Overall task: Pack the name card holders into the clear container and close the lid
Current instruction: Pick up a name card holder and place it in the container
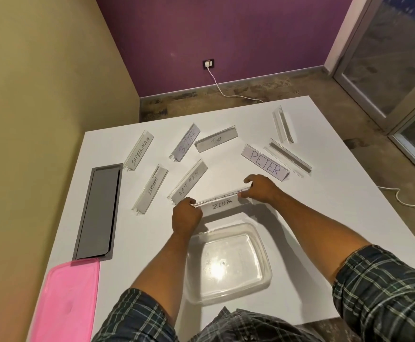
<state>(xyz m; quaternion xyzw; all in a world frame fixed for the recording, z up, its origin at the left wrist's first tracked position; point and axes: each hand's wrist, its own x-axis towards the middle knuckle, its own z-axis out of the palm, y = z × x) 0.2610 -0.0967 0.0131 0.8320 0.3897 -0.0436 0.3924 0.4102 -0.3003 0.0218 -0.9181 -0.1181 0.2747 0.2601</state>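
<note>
The ZEBRA card holder (222, 205) is held at both ends just beyond the clear container (263, 245), which stands open with nothing inside it. My left hand (186, 214) grips its left end and my right hand (260, 188) grips its right end. Several other clear holders lie spread over the white table: SUPERMAN (139, 150), BUTTER (185, 142), TIGER (216, 139), ELEPHANT (151, 188), BATMAN (188, 185), PETER (264, 162), and two facing away (287, 155) (282, 124). The pink lid (68, 302) lies at the table's near left corner.
A grey cable hatch (98, 211) is set into the table (324, 218) on the left. A beige wall runs close along the left side. White cables trail on the floor beyond the far edge (216, 87) and at the right (408, 206).
</note>
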